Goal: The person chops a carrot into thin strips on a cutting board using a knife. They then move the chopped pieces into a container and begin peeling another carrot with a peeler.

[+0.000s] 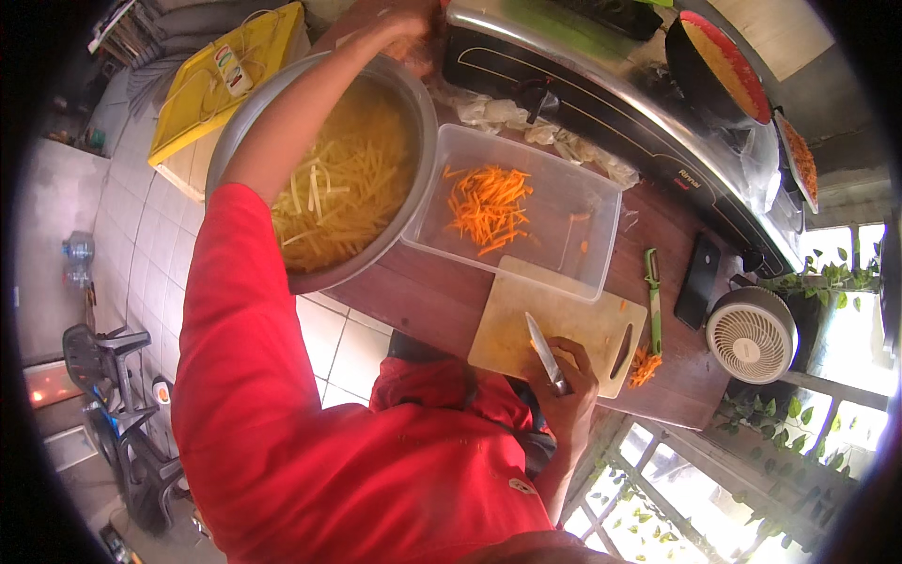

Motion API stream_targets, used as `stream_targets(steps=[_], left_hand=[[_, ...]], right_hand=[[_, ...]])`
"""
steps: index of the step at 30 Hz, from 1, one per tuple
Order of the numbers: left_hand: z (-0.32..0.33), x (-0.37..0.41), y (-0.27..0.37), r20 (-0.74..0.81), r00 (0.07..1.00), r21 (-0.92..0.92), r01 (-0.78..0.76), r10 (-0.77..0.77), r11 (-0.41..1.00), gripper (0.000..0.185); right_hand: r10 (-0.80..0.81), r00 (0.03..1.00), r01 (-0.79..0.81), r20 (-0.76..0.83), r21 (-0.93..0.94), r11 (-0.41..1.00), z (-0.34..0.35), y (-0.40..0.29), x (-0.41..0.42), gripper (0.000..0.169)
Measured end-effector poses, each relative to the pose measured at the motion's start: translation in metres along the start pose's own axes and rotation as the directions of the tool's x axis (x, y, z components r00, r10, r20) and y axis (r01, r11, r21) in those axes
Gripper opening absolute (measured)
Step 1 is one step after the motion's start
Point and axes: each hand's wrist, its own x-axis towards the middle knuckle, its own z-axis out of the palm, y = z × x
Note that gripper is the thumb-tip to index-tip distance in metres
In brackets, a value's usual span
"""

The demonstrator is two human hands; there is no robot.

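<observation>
My right hand (569, 395) holds a kitchen knife (541, 349) over the near edge of a pale cutting board (507, 310). My left arm stretches over a large metal pot (428, 134) to the stove's left end, where my left hand (414, 35) is blurred; what it touches cannot be told. Pale julienned strips (352, 190) lie in liquid in the pot. Beside it, a clear plastic container (599, 233) holds a heap of carrot strips (490, 204) and overlaps the board's far edge. A green-handled peeler (654, 303) lies right of the board, by some orange peelings (644, 368).
A Rinnai gas stove (599, 99) runs along the back, with a black pan (705, 84) on it. Crumpled plastic (493, 113) lies along its front. A phone (697, 282) and a small fan (751, 335) stand at the right. A yellow lid (183, 106) bearing a power strip (232, 70) is at the left.
</observation>
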Motion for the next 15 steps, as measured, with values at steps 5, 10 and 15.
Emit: stream_targets(steps=[5,10,15], left_hand=[[-0.018,-0.018,-0.018,0.000,0.999,-0.114,0.036,-0.036,0.993,0.023],[-0.025,-0.031,-0.029,-0.052,0.995,-0.132,0.076,-0.083,0.988,0.023],[-0.032,-0.042,-0.016,-0.253,0.959,-0.112,0.102,-0.128,0.988,0.021]], right_hand=[[-0.019,1.000,0.019,-0.009,0.034,0.999,-0.001,0.004,0.000,0.024],[-0.002,1.000,0.003,-0.013,0.087,0.996,0.001,0.004,-0.001,0.022],[-0.043,0.999,0.045,-0.031,0.057,0.997,-0.002,0.006,-0.002,0.022]])
